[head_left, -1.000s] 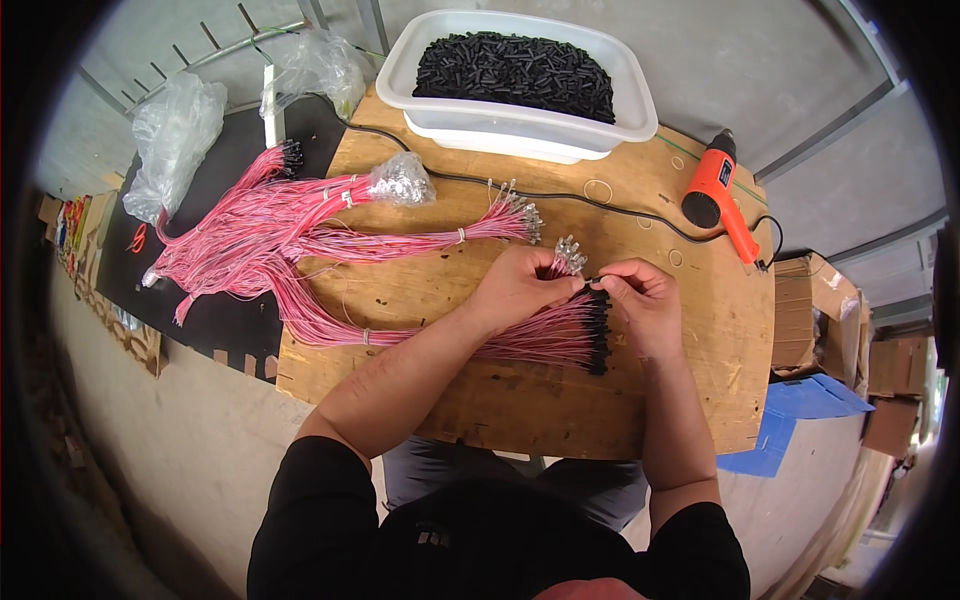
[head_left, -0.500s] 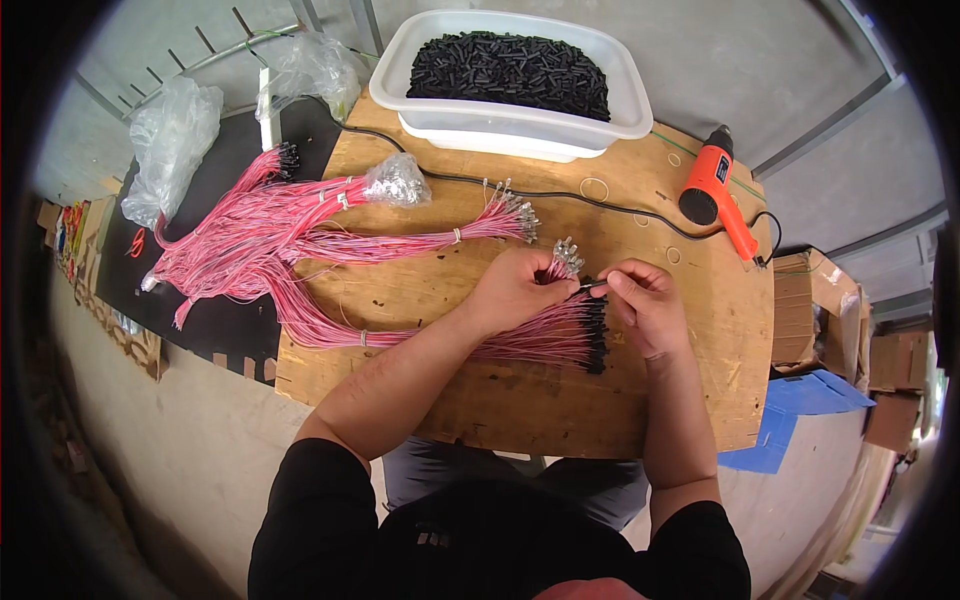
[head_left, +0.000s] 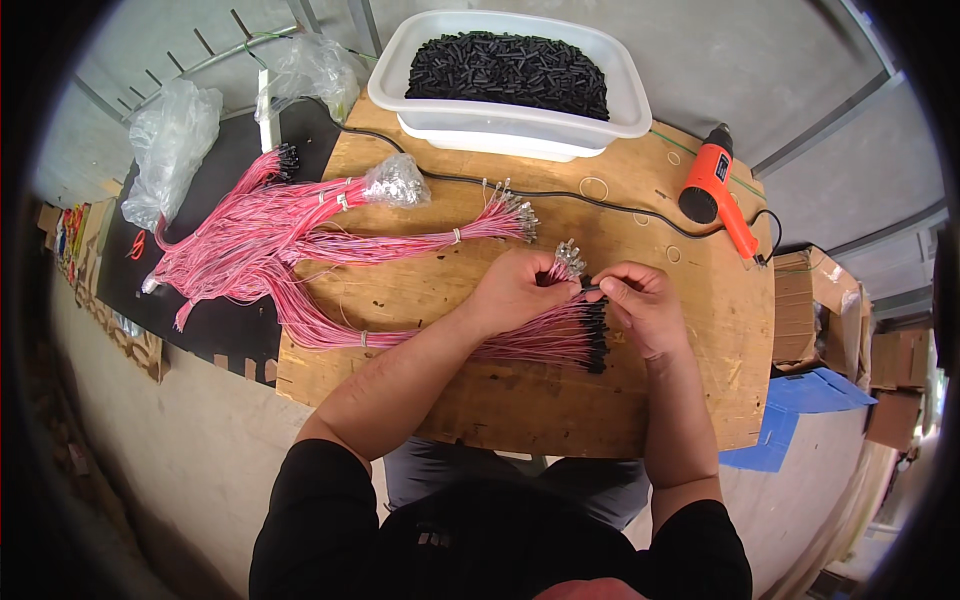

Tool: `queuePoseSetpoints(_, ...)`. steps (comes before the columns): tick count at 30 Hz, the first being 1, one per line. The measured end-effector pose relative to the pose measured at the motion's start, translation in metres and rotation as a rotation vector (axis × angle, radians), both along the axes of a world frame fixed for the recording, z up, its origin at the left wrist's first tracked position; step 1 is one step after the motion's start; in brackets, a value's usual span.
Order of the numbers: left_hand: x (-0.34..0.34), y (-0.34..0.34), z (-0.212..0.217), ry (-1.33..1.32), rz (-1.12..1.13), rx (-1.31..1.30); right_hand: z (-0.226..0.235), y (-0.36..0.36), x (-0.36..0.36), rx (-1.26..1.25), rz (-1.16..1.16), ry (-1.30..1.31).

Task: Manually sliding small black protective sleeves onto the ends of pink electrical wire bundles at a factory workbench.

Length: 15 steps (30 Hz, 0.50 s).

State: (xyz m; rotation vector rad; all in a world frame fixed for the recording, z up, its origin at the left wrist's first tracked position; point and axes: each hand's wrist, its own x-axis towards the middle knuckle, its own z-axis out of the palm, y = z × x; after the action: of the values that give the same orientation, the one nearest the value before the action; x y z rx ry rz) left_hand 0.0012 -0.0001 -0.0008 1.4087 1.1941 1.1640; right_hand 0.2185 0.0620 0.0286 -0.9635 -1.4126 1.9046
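My left hand (head_left: 516,292) is closed around a small bunch of pink wires, whose bare metal terminals (head_left: 568,260) stick up past the thumb and forefinger. Just to its right, my right hand (head_left: 642,302) pinches a short black tube (head_left: 592,289) between thumb and fingertips, close against the left thumb. Whether a wire end is inside the tube is too small to tell. Under both hands lies a bundle of pink wires (head_left: 530,342), fanned out, with black sleeves (head_left: 597,340) on its right-hand ends. A tie (head_left: 363,338) gathers this bundle farther left.
A white tub (head_left: 520,132) full of black tubes (head_left: 505,75) stands at the back of the wooden table (head_left: 500,410). An orange heat gun (head_left: 711,180) lies at right, its black cord (head_left: 500,188) crossing the table. More pink wire bundles (head_left: 235,235) spread leftward, beside plastic bags (head_left: 175,145).
Both hands stay in nearly the same place. The right fingers have shifted slightly, and the black tube sits a little differently against the left thumb.
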Motion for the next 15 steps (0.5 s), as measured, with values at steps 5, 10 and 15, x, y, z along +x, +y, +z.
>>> queuePoseSetpoints(5,0.0,0.0,-0.001,-0.006,0.005,0.004,0.0,-0.001,-0.001,-0.013,-0.002,-0.013)
queuePoseSetpoints(10,0.002,-0.002,0.008,-0.046,0.005,-0.029,0.0,0.002,0.0,-0.007,-0.026,0.017)
queuePoseSetpoints(15,0.0,-0.001,0.0,-0.031,-0.004,-0.032,0.002,0.004,0.0,-0.022,-0.057,0.084)
